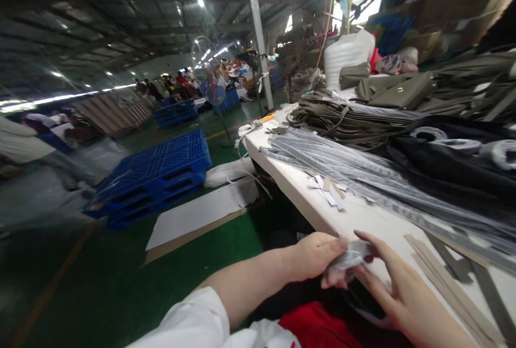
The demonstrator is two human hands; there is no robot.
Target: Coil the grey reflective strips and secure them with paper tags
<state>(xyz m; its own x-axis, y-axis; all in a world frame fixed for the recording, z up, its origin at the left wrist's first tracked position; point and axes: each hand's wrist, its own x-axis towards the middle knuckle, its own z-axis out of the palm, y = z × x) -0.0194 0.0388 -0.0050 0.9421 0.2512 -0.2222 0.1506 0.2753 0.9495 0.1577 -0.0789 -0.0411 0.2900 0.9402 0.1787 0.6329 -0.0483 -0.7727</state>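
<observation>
My left hand (316,256) is closed on a crumpled, greyish translucent plastic-wrapped strip (355,254), just off the table's front edge. The thumb presses on top of the strip, with the other fingers curled underneath. From the right, my right hand (397,281) reaches to the same piece, its fingers stretched and spread around the far end. A length of similar film hangs below between the hands, partly hidden. On the white table (306,197) lie long plastic-sleeved grey straps (342,162) and, nearer, small white paper slips (328,192).
Olive straps (346,119), olive pouches (397,90) and a black bag (455,154) with white rolls crowd the table's far side. Blue pallets (155,168) and a white board (201,216) lie on the green floor to the left. A pole (260,41) stands beyond the table's end.
</observation>
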